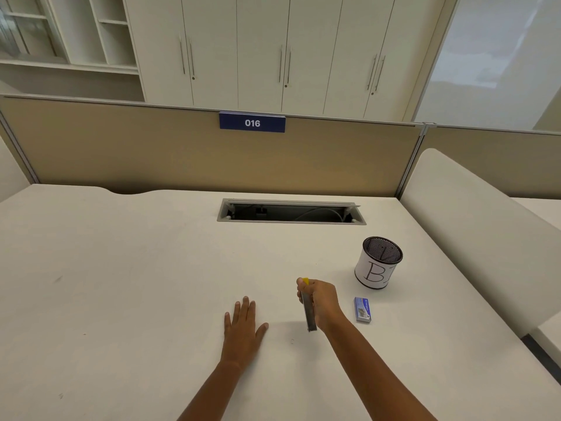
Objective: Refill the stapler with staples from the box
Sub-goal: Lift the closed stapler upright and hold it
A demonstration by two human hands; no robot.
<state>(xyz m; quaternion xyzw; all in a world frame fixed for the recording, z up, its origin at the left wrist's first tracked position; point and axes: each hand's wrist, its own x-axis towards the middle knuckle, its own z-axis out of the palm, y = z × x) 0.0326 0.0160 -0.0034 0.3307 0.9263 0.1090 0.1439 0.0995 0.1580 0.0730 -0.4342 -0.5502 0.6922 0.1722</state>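
Observation:
My right hand point(323, 302) grips a stapler point(309, 314) with a grey metal body and a yellow tip, held above the white desk point(136, 284) with its long axis pointing away from me. A small blue staple box point(362, 309) lies closed on the desk just right of that hand, not touched. My left hand point(244, 328) rests flat on the desk, palm down, fingers slightly spread, holding nothing.
A black mesh pen cup point(378, 262) with a white paper label stands behind the staple box. An open cable slot point(291, 211) is cut into the desk farther back. A beige partition point(182, 153) closes the far edge, and a white divider point(473, 226) borders the right side.

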